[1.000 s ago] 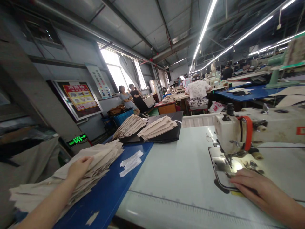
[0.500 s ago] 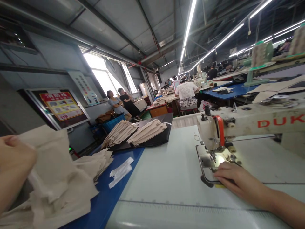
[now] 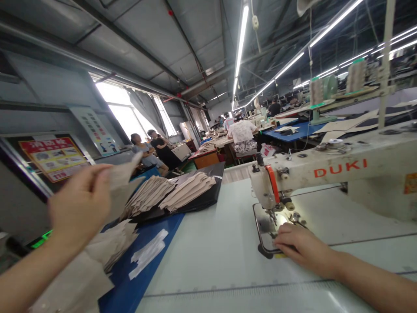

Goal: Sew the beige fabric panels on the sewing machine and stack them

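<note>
My left hand (image 3: 80,202) is raised at the left with its fingers closed on a beige fabric piece (image 3: 121,179), which sticks out to the right. More beige fabric (image 3: 73,282) lies beneath that forearm. At the white sewing machine (image 3: 309,167), my right hand (image 3: 301,248) rests by the metal needle plate (image 3: 265,228), just in front of the needle area. Its fingers are pressed together, and whatever lies between them is hidden. The machine's lamp lights the spot behind the fingertips.
Stacks of beige pieces (image 3: 187,191) lie on black material (image 3: 211,194) beyond the blue surface (image 3: 151,248). White strips (image 3: 148,254) are nearer. A ruler scale (image 3: 228,289) crosses the pale tabletop. Thread cones (image 3: 316,92) stand at back right; several people are farther off.
My left hand has moved right and brought a fabric piece up over the pile. The view has shifted a little to the right. My right hand stays at the needle plate.
</note>
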`<control>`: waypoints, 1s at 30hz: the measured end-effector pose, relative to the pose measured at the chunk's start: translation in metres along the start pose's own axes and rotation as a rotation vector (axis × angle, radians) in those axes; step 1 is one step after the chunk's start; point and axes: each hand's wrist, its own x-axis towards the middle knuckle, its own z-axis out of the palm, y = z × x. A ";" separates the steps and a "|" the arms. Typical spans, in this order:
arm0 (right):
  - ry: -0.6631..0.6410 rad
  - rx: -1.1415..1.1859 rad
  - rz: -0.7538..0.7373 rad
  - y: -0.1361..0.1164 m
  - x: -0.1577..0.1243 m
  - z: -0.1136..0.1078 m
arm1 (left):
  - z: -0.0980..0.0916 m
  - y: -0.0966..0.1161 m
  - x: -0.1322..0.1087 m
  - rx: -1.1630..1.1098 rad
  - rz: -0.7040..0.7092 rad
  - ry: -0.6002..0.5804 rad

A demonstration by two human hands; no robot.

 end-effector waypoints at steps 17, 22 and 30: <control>0.048 -0.016 0.046 0.000 0.006 -0.007 | 0.075 0.170 -0.219 -0.739 0.751 -0.697; 0.081 -0.039 0.092 0.004 0.007 -0.005 | 0.097 0.158 -0.190 -0.752 0.678 -0.809; -0.166 0.061 -0.127 -0.025 -0.001 -0.015 | 0.084 0.167 -0.198 -0.558 0.428 -1.119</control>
